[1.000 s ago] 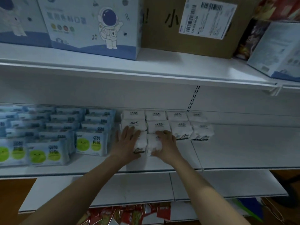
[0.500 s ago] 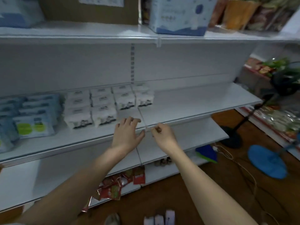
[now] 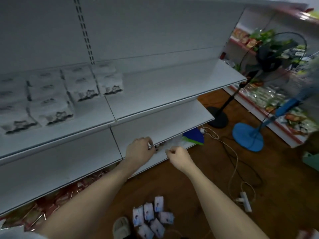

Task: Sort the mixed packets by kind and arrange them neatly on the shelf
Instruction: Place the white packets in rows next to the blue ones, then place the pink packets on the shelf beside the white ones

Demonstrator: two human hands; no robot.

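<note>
Lying in tidy rows on the upper shelf [image 3: 155,100] at far left, well above both hands: white packets [image 3: 51,107] already sorted. Reaching forward over the lower shelf's edge, left hand [image 3: 139,150], fingers curled, apparently pinching something small and pale, too blurred to name. Just right of it, right hand [image 3: 177,155], clenched loosely, gripping nothing visible. Scattered on the floor [image 3: 215,195] straight below and nearer the body, loose blue-and-white packets [image 3: 151,218], pointing every which way, roughly midway between the two forearms, beside a slipper [image 3: 120,227]. Judged next: dropping down and back toward that pile; neither hand clearly nearer.
</note>
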